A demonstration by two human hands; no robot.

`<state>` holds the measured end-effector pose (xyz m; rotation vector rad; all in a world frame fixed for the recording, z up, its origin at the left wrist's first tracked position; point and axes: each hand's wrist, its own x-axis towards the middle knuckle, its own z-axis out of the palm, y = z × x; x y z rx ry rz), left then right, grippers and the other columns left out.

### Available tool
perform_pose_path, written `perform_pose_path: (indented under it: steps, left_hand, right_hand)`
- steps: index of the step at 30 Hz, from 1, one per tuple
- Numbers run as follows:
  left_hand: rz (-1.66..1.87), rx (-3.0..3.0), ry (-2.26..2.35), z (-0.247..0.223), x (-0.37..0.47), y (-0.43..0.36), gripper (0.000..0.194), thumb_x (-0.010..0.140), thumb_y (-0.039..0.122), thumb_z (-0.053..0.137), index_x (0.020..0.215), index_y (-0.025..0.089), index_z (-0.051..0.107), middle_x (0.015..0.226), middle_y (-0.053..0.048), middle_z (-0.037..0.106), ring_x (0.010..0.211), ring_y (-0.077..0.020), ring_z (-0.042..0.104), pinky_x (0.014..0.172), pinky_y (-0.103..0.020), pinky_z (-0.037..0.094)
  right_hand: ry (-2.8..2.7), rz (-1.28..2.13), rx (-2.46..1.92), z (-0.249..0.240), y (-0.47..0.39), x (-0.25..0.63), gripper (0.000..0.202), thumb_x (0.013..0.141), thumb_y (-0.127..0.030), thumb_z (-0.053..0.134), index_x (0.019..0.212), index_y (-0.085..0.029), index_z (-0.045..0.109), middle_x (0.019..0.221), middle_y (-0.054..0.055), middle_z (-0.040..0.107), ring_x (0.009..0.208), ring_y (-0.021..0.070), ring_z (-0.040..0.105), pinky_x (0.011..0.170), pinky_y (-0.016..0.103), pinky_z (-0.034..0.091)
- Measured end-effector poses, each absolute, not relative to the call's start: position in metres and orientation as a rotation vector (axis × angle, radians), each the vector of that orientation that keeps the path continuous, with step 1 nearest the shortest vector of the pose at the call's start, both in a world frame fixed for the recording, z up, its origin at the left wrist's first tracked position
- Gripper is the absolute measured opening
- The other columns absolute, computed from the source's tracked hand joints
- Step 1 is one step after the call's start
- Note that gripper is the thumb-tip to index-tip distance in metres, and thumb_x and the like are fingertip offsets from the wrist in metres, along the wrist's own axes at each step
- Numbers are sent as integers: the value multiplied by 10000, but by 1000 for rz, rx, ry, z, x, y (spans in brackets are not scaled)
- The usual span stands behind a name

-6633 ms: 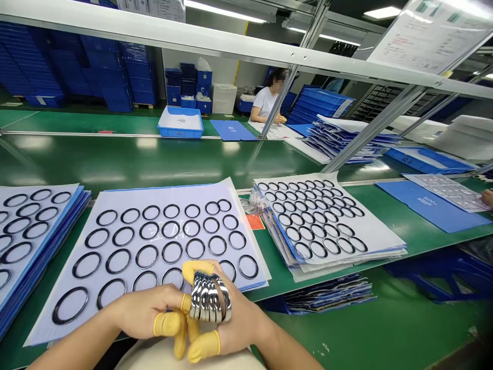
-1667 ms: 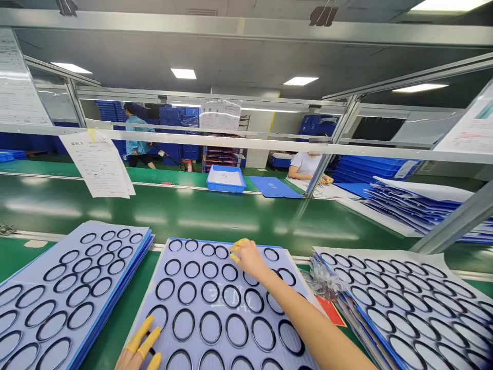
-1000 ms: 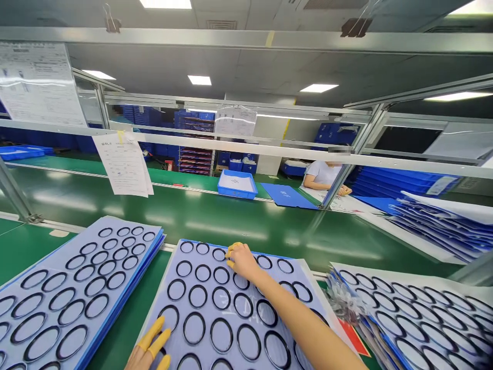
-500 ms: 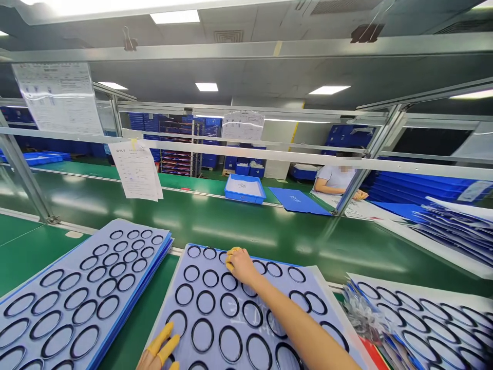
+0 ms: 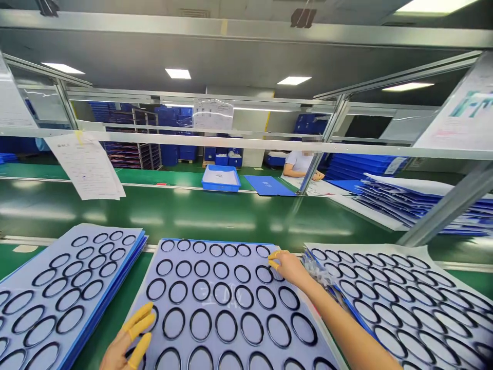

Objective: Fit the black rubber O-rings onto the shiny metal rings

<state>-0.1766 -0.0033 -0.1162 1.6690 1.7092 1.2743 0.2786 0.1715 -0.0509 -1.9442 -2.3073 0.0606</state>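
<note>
Rows of black rings [image 5: 226, 326] lie on a pale sheet [image 5: 246, 259] in front of me. My right hand [image 5: 287, 264], with yellow finger covers, is at the sheet's upper right corner, its fingertips beside a ring there. The fingers are bent close together; whether they hold a ring is too small to make out. Over the sheet's left edge is my left hand [image 5: 131, 339], also in yellow finger covers, its fingers spread near the rings at that side.
More ringed sheets are stacked at the left [image 5: 50, 277] and at the right [image 5: 408, 298]. Clear plastic bags [image 5: 319, 270] lie between centre and right sheets. Beyond are metal rails, a blue tray [image 5: 221, 178], blue boards and a seated person [image 5: 298, 164].
My right hand has moved from the top middle of the sheet to its upper right corner. My left hand has shifted left. The view has turned right, showing more of the right sheet.
</note>
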Motion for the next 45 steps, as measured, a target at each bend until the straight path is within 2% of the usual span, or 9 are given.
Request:
perform_pose_path:
  steps: [9, 18, 23, 28, 31, 34, 38, 42, 45]
  left_hand:
    - [775, 2335, 1299, -27, -54, 61, 310, 883, 230, 509, 1157, 287, 642, 1365, -66, 552, 1244, -246, 522, 1046, -456, 437]
    - [470, 2548, 1138, -33, 57, 104, 331, 830, 127, 616, 1154, 191, 638, 1302, -129, 583, 1208, -272, 529, 1037, -449, 422]
    - [311, 2601, 1156, -42, 97, 136, 230, 899, 253, 602, 1104, 149, 623, 1199, -99, 610, 1131, -261, 559, 975, -497, 442]
    - [178, 2586, 1179, -57, 123, 151, 250, 912, 305, 587, 1107, 148, 605, 1168, -93, 605, 1041, -240, 595, 895, -461, 497]
    - [198, 2553, 1191, -62, 130, 152, 248, 915, 301, 583, 1111, 151, 603, 1172, -93, 602, 1042, -239, 592, 899, -461, 495]
    - [270, 2487, 1183, -62, 131, 153, 230, 912, 305, 587, 1077, 149, 615, 1153, -88, 611, 1038, -235, 592, 908, -461, 484]
    - [518, 2273, 1217, -52, 120, 151, 194, 903, 288, 580, 1005, 133, 632, 970, -69, 651, 933, -222, 610, 864, -437, 477]
    - [766, 1940, 1129, -35, 103, 131, 395, 907, 278, 480, 1270, 123, 507, 746, -29, 627, 725, -183, 592, 726, -341, 477]
    - [799, 1728, 971, -21, 93, 103, 422, 882, 446, 485, 1125, 121, 599, 720, -23, 586, 678, -164, 561, 684, -299, 469]
  right_hand:
    - [-2299, 31, -1925, -54, 160, 287, 192, 928, -294, 567, 1049, -158, 628, 1117, 74, 641, 1001, 216, 622, 882, 439, 507]
    - [-2308, 77, -1902, -54, 155, 297, 234, 927, -299, 569, 1111, -159, 603, 1150, 81, 623, 995, 221, 622, 860, 437, 519]
    - [-2353, 203, -1814, -66, 139, 310, 204, 912, -313, 590, 1017, -144, 635, 1086, 67, 650, 1018, 228, 615, 897, 460, 488]
    - [-2293, 267, -1797, -71, 136, 313, 158, 858, -297, 652, 886, -142, 665, 1097, 70, 661, 1053, 239, 595, 924, 465, 452]
    - [-2207, 306, -1765, -73, 137, 313, 59, 811, -167, 645, 787, -151, 696, 1051, 99, 696, 1015, 265, 617, 908, 444, 446]
    - [-2088, 365, -1689, -75, 136, 316, 111, 769, -140, 614, 731, -167, 715, 1042, 143, 709, 1012, 310, 624, 913, 438, 438]
    - [-1877, 446, -1550, -76, 121, 326, 257, 847, -338, 526, 721, -186, 691, 921, 139, 700, 933, 312, 625, 867, 438, 472]
    - [-1651, 646, -1401, -72, 78, 326, 473, 914, -545, 403, 801, -191, 695, 744, 82, 650, 704, 242, 612, 666, 384, 524]
    - [-1062, 1179, -897, -64, 38, 307, 393, 823, -544, 607, 898, -178, 731, 790, 93, 681, 686, 225, 617, 595, 356, 529]
